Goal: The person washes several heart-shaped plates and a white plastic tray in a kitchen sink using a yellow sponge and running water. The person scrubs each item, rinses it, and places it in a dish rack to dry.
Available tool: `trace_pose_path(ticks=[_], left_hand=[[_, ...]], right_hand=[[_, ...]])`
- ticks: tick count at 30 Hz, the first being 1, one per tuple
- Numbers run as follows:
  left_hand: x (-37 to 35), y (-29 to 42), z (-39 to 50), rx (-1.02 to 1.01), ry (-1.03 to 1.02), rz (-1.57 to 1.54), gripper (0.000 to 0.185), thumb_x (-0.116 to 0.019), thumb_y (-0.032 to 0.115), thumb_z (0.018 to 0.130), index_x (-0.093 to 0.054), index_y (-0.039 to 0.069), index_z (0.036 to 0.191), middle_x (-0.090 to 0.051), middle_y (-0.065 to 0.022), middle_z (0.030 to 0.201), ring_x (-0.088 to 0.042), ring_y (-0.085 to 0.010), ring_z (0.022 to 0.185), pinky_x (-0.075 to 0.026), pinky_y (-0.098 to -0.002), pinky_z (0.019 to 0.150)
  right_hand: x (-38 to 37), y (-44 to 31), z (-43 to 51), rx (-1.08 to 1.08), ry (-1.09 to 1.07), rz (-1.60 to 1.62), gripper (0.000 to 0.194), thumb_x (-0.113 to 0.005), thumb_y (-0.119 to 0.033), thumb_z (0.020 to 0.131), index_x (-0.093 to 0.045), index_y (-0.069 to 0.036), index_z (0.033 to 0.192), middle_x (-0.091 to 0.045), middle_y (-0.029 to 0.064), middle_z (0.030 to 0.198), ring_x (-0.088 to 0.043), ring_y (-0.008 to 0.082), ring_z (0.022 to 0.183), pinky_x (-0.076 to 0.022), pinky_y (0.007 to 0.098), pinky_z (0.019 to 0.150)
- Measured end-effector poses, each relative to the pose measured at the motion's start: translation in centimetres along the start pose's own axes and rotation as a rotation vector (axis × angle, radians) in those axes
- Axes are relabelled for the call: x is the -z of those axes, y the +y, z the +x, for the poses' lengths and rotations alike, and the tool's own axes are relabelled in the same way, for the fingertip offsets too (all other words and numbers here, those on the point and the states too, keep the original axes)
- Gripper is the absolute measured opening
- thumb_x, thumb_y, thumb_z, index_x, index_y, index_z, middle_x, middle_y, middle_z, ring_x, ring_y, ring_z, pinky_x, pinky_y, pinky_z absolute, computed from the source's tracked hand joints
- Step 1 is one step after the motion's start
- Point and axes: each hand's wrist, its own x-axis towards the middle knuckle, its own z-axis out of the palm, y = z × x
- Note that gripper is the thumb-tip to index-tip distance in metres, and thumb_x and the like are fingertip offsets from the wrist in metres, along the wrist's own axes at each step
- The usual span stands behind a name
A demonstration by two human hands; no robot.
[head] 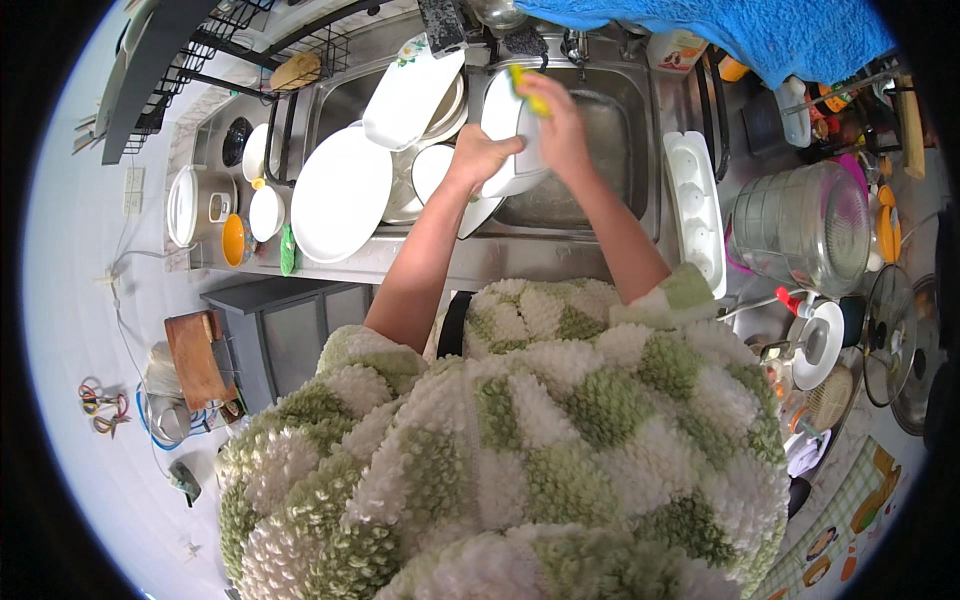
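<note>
My left hand point(481, 159) grips the side of a white dish point(500, 103), its thumb laid over the edge. The dish is tilted above the divider of a double stainless-steel sink point(652, 150). In my right hand point(556, 124) is a yellow and green sponge point(534, 99), pressed against the dish's far right side. Left of the dish, a white rectangular plate with a floral print point(412, 97) leans on stacked dishes point(448, 109) over the left basin. A large white oval plate point(341, 195) stands nearer to me. The underside of the held dish is partly hidden.
A faucet point(576, 49) rises behind the right basin. A white molded tray point(696, 210) and a large clear jar point(806, 225) stand on the right. Bowls, including an orange one point(236, 240), and a white rice cooker point(201, 204) sit left. A blue towel point(720, 30) hangs above.
</note>
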Motion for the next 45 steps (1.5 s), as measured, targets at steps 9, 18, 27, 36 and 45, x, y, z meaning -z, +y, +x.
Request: trace_pose_path(ticks=[9, 18, 27, 36, 45], left_hand=[[-1.0, -0.2, -1.2, 0.006, 0.115, -0.243, 0.029, -0.067, 0.006, 0.067, -0.062, -0.006, 0.093, -0.064, -0.0106, 0.085, -0.061, -0.0174, 0.075, -0.048, -0.0295, 0.069], [0.8, -2.2, -2.6, 0.086, 0.015, -0.641, 0.052, -0.061, 0.007, 0.073, -0.042, -0.002, 0.121, -0.054, -0.0125, 0.109, -0.057, -0.0244, 0.097, -0.049, -0.0386, 0.085], [3.4, -4.8, -3.9, 0.077, -0.021, -0.873, 0.049, -0.057, 0.005, 0.077, -0.04, -0.003, 0.122, -0.051, -0.015, 0.117, -0.052, -0.0285, 0.107, -0.044, -0.0419, 0.094], [3.5, -3.1, -4.6, 0.0, 0.096, -0.697, 0.04, -0.06, 0.005, 0.076, -0.048, -0.004, 0.113, -0.057, -0.0128, 0.106, -0.058, -0.0234, 0.094, -0.049, -0.0365, 0.082], [0.1, -0.1, -4.9, -0.792, 0.14, 0.674, 0.029, -0.066, 0.006, 0.067, -0.064, 0.001, 0.096, -0.067, -0.0099, 0.089, -0.065, -0.022, 0.081, -0.051, -0.0302, 0.07]], right_hand=[[1.1, 2.4, -4.3, -0.096, 0.1, -0.044, 0.029, -0.047, 0.004, 0.079, -0.058, -0.002, 0.105, -0.06, 0.0131, 0.11, -0.057, 0.0264, 0.102, -0.0431, 0.032, 0.087], [5.6, 4.1, -6.6, -0.576, 0.281, -0.299, 0.022, -0.052, -0.011, 0.086, -0.055, 0.003, 0.102, -0.06, 0.0225, 0.095, -0.056, 0.04, 0.091, -0.0429, 0.0406, 0.078], [4.9, 7.1, -8.9, -1.036, 0.406, -0.048, 0.028, -0.049, -0.021, 0.091, -0.056, 0.005, 0.097, -0.059, 0.0182, 0.087, -0.056, 0.0306, 0.08, -0.0418, 0.0366, 0.073], [4.6, 2.9, -7.3, -0.803, 0.484, 0.095, 0.03, -0.05, -0.025, 0.091, -0.056, 0.004, 0.097, -0.059, 0.0138, 0.087, -0.055, 0.022, 0.08, -0.0416, 0.034, 0.074], [3.4, -4.1, -3.3, -0.955, 0.377, 1.08, 0.033, -0.049, -0.024, 0.092, -0.047, -0.001, 0.116, -0.051, 0.0116, 0.116, -0.053, 0.0265, 0.105, -0.0457, 0.0492, 0.089]])
